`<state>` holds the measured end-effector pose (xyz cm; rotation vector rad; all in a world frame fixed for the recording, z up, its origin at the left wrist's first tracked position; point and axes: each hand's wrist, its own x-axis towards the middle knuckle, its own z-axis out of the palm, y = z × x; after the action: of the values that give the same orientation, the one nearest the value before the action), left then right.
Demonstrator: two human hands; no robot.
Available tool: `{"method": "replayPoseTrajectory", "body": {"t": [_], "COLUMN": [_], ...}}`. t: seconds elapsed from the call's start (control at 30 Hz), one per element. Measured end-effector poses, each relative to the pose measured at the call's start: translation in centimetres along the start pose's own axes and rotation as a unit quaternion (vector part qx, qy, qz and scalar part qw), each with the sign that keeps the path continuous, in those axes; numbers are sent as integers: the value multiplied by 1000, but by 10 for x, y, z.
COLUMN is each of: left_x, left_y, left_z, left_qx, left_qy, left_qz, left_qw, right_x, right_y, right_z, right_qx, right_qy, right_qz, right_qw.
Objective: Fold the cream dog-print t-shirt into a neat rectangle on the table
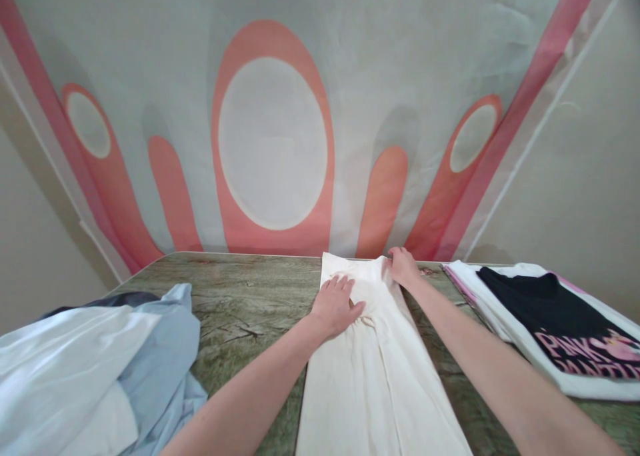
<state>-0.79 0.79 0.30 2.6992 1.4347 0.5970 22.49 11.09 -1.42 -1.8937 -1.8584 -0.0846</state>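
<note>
A long cream garment (373, 369) with a wide waistband and a small tie lies lengthwise on the wood-look table, its top end near the back edge. It could be trousers or a skirt; I cannot tell which. My left hand (336, 306) rests flat on its upper part, fingers spread, close to the gathered tie. At the waistband's right corner, my right hand (401, 267) has its fingers bent around the cloth and grips it. The garment's lower end runs out of view at the bottom.
Loose white and light blue clothes (165, 349) are heaped at the left of the table (240, 289). On the right sits a stack of folded shirts (530, 363), with a black printed panel on top. Behind the table rises a patterned backdrop (275, 143).
</note>
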Motion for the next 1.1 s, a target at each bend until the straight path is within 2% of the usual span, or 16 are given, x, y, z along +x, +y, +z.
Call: {"method": "replayPoseTrajectory", "body": {"t": [0.1, 0.2, 0.27, 0.33, 0.4, 0.47, 0.53, 0.63, 0.7, 0.83, 0.97, 1.1], "left_x": [2, 4, 4, 5, 6, 7, 8, 9, 9, 7, 5, 4], "left_y": [-2, -3, -4, -3, -4, -7, -12, -19, -21, -18, -16, -17], "left_z": [-2, -2, -2, -3, -3, -3, -3, -4, -5, -9, -12, -14], "left_qx": [-27, -48, -53, -54, -60, -80, -105, -138, -153, -144, -114, -96], "left_qy": [14, 19, 28, 29, 22, 29, 58, 96, 99, 94, 70, 46], "left_qz": [-19, -34, -35, -38, -51, -76, -96, -88, -76, -63, -23, -5], "left_qw": [999, 998, 998, 997, 997, 993, 988, 982, 980, 983, 991, 994], "right_x": [-20, -38, -46, -52, -57, -65, -79, -104, -118, -131, -132, -133], "right_y": [-13, -18, -17, -16, -20, -30, -46, -70, -81, -87, -81, -76], "right_z": [-4, -1, 1, 1, -3, -12, -25, -45, -52, -49, -41, -42], "right_qx": [1, 0, -3, -8, -16, -7, 34, 137, 176, 207, 262, 307], "right_qy": [1, -56, -109, -133, -123, -97, -72, -57, -52, -51, -47, -51], "right_qz": [-51, -108, -108, -82, -64, -74, -124, -227, -255, -243, -199, -143], "right_qw": [999, 993, 988, 988, 990, 992, 989, 962, 949, 946, 943, 940]}}
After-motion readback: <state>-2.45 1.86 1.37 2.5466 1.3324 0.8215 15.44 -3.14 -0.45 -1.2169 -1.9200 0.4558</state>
